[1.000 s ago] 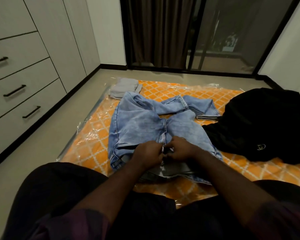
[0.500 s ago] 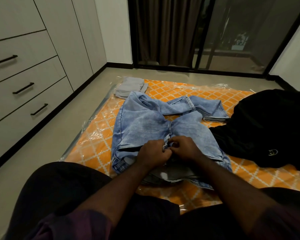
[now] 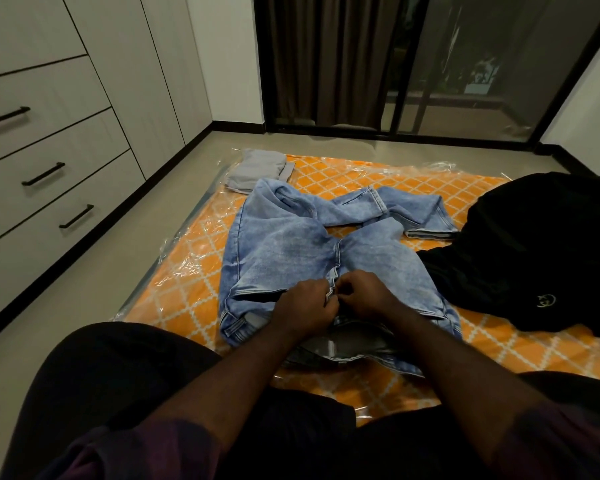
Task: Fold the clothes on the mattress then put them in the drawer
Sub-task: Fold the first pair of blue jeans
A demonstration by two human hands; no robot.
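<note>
Pale blue denim jeans (image 3: 284,251) lie front-up on the orange lattice-patterned mattress (image 3: 187,289). Their waistband is nearest the person, and the legs run away and bend off to the right, one crossing the other. Both hands meet at the fly (image 3: 333,289). The left hand (image 3: 303,311) has its fingers curled, pinching one edge of the opening. The right hand (image 3: 369,296) is curled the same way on the other edge, knuckles nearly touching. I can't tell whether a zip or a button sits between the fingertips, because the hands cover it.

Clear plastic wrap (image 3: 174,268) covers the mattress, which sits on the floor. At its far left corner lies a folded grey garment (image 3: 255,169), just beyond the jeans. To the right is a heaped black garment (image 3: 534,244) with a small round logo (image 3: 546,301). It lies against the jeans' side and is cut off by the frame edge.

White drawers (image 3: 49,174) with black bar handles line the left wall, closed. A strip of floor separates them from the mattress. A brown curtain (image 3: 326,57) hangs beyond, beside a dark glass door (image 3: 482,64). The person's dark-clothed knees hide the mattress's near edge.
</note>
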